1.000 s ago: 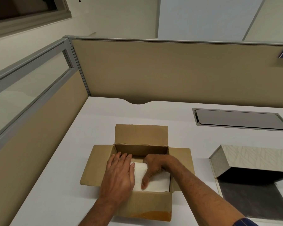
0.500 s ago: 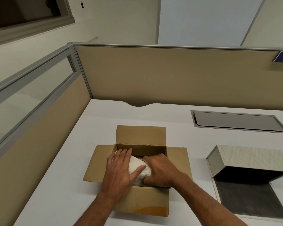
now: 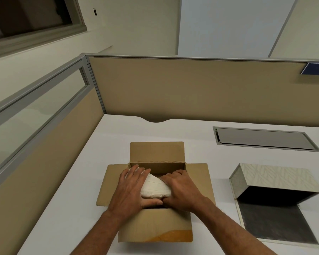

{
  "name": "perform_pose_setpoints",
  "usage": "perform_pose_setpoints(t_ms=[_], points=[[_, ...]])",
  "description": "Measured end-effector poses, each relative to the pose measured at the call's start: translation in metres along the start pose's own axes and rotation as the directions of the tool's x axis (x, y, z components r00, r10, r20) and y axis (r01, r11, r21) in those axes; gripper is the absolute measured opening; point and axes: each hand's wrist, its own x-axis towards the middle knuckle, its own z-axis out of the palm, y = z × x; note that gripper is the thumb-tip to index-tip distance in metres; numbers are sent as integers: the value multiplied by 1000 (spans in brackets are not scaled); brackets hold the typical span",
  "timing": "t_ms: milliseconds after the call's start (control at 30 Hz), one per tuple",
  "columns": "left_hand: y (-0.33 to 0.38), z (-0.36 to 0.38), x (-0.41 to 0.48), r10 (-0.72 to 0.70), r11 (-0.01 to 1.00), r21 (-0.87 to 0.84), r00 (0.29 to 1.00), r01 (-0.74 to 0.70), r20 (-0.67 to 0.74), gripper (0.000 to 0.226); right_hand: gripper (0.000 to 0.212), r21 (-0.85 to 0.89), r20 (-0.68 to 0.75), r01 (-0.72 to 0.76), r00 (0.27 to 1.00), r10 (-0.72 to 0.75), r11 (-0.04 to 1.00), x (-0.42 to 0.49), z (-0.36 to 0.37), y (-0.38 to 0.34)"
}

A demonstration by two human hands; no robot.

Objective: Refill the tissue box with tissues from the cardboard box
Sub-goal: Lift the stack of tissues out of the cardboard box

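— Both hands have a grip on the tissues (image 3: 155,187), see? Left hand (image 3: 132,188) clasps the stack from its left side, fingers over the top and thumb beneath; right hand (image 3: 182,190) closes on the right end.

— Where's the stack?

— Inside the cardboard box (image 3: 155,225), tilted, its near edge raised between the palms. The box flaps are folded out on the white tabletop (image 3: 72,199).

— And the tissue box?

— Tissue box (image 3: 273,181) stands well apart to the right, its patterned lid swung up, dark interior showing. Behind it a grey hatch (image 3: 265,138) sits flush in the tabletop, and a tan partition (image 3: 191,89) runs along the back.
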Motion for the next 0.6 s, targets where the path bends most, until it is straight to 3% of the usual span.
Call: perform_pose_setpoints(t_ms=[133,267,433,600], points=[[-11,1,-2,-41,999,6,999,41,16,112,69,-7,-28,-3,1000,3,1000,0,2,2],[-13,3,-4,-86,979,-189,996,79,-30,118,65,-11,-79,-3,997,2,1000,-1,6,6],[-13,-5,-4,-175,884,-449,983,132,-57,131,62,82,-168,-27,985,40,996,-5,8,13],[-13,-12,-8,-224,810,-566,973,156,-53,134,62,162,-194,-28,979,59,986,-5,6,15]])
